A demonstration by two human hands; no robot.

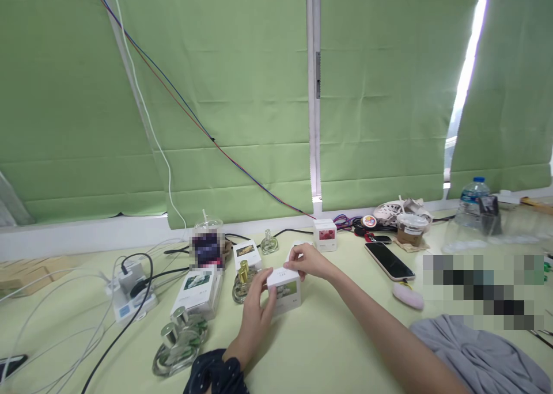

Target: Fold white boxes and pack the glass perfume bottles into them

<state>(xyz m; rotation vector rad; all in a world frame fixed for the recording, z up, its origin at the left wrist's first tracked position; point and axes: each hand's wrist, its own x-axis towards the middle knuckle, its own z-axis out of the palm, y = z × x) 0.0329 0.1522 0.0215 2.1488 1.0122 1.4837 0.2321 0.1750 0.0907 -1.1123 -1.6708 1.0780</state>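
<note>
A small white box [286, 292] with a picture on its front stands on the pale green table [328, 348]. My left hand [256, 310] grips its left side, fingers curled against it. My right hand [306, 261] pinches the box's top flap at the back edge. A gold-capped glass perfume bottle [242, 281] stands just left of the box. Two silver-capped bottles [178, 342] sit nearer me on the left.
Several more white boxes [196, 291] stand left and behind, one [325, 234] by the window sill. A power strip with cables [129, 293] lies far left. A phone [389, 260], pink case [408, 296], cup [410, 228], water bottle [472, 201] and grey cloth [479, 348] lie right.
</note>
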